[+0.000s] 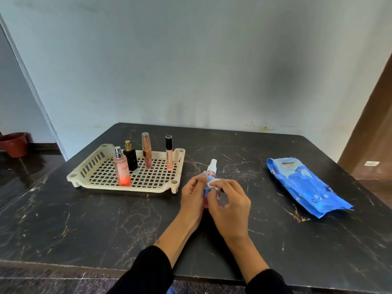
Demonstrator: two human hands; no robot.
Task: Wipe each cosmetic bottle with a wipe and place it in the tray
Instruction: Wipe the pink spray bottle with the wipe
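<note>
- Dark marble-patterned table (275, 240), set against a pale wall (191, 60).
- Cream slotted tray (89, 166) on the table's left half, holding four upright items: pink spray bottle (122, 170) at front left, black perfume bottle (130, 158) just behind it, rose-gold tube (146, 150) in the middle, lip gloss (169, 152) at the right.
- Blue pack of wipes (307, 185) lying flat on the table's right side, well apart from the tray.
- Left hand (193, 196) curled round a small pink spray bottle (211, 172), held upright between tray and pack, near the tray's right corner, white cap on top.
- Right hand (229, 202) pressed against the bottle's side, fingers pinching a white wipe (214, 184) onto the label.
- Red-brown pot (14, 144) on the floor at far left.
</note>
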